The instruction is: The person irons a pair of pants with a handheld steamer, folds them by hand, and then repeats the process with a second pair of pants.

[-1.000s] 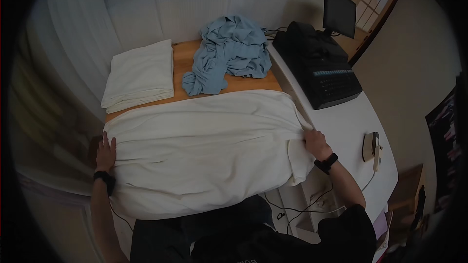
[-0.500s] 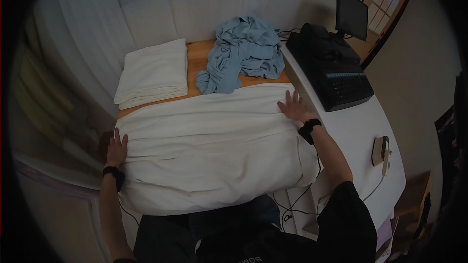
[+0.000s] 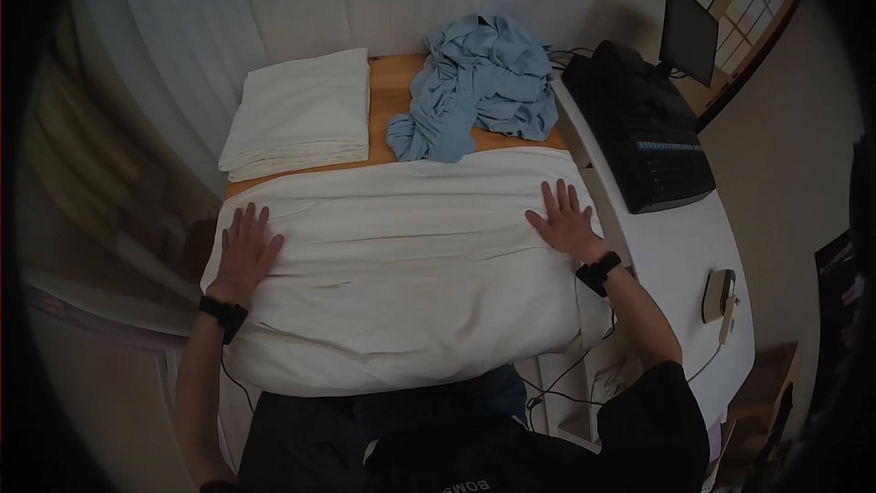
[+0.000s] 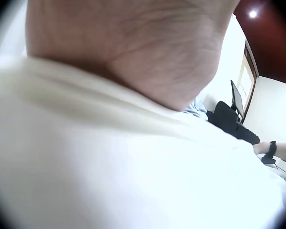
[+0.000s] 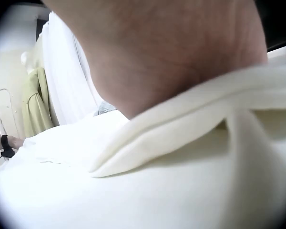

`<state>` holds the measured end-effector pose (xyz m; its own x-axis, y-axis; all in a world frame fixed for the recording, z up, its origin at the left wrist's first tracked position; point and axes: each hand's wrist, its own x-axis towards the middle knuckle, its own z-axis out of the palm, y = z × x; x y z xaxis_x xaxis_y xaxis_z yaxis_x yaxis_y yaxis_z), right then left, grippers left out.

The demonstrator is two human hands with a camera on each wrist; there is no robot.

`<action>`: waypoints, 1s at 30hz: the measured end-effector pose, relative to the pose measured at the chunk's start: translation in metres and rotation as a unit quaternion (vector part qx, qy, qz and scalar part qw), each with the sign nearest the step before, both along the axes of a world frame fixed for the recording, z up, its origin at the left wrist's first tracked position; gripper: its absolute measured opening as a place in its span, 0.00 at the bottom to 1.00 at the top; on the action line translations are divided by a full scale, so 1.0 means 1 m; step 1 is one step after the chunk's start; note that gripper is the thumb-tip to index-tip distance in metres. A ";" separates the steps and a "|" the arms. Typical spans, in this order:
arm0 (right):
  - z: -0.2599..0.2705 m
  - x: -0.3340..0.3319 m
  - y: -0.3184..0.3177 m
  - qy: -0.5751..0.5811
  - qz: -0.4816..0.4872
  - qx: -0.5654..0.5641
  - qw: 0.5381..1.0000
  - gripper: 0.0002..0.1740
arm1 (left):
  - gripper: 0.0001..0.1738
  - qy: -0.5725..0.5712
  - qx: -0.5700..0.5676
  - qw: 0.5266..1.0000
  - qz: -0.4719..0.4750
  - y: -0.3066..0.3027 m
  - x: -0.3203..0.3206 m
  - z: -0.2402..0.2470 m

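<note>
An off-white, creased fabric sheet covers the near part of the orange-brown wooden table; the left hand and right hand rest on it toward the table's two ends, fingers spread. Light, even palm pressure drawn toward those ends should flatten creases best. The right wrist view discloses a thick raised fold beneath the palm heel, indistinct in the head view.

L hand further in on wht cloth, R hand flat vs gripping b4
</note>
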<state>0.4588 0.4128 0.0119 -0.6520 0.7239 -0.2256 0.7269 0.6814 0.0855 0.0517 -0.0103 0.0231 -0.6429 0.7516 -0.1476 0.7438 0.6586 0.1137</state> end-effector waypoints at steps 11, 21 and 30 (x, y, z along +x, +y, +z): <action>0.041 -0.027 0.038 -0.141 0.043 0.032 0.989 0.43 | 0.54 -0.092 -0.010 0.996 -0.004 0.016 0.021 0.008; 0.007 -0.292 0.025 0.054 0.276 -0.085 0.956 0.27 | 0.58 -0.040 -0.034 0.998 0.021 0.031 0.023 -0.013; 0.044 -0.244 -0.023 0.129 0.271 0.003 0.954 0.27 | 0.28 -0.199 0.285 0.935 0.075 0.008 -0.014 0.026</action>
<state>0.2150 0.3893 0.0563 -0.9642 0.2651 -0.0048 0.2650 0.9633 -0.0433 0.0372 -0.0025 0.0490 -0.7267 0.6870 0.0002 0.4724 0.4995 0.7262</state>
